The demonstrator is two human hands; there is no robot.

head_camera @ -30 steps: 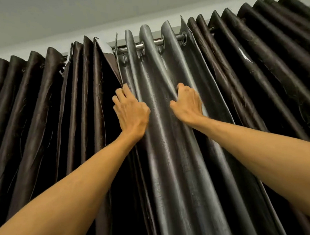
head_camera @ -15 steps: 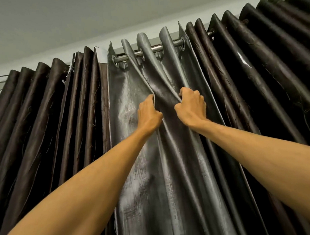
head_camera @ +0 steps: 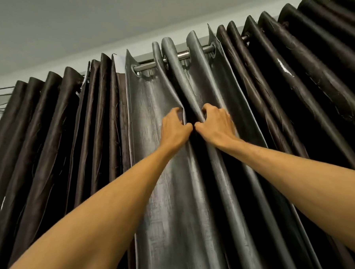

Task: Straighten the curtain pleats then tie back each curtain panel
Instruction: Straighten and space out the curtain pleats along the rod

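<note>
Below the rod point(head_camera: 144, 67), left hand point(head_camera: 174, 128) and right hand point(head_camera: 215, 124) each pinch a curtain point(head_camera: 154, 176) fold, fingers curled — a hard tug could crease it.

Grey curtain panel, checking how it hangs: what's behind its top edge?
A metal rod threads through the grey curtain panel at its eyelets. Lower down, the fabric covers whatever lies behind it.

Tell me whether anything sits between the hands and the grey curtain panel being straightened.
Nothing visible does. The left hand and the right hand each grip a fold of the grey curtain panel directly, thumbs nearly meeting, below the rod. The brown curtains hang to either side, not in front of it.
</note>
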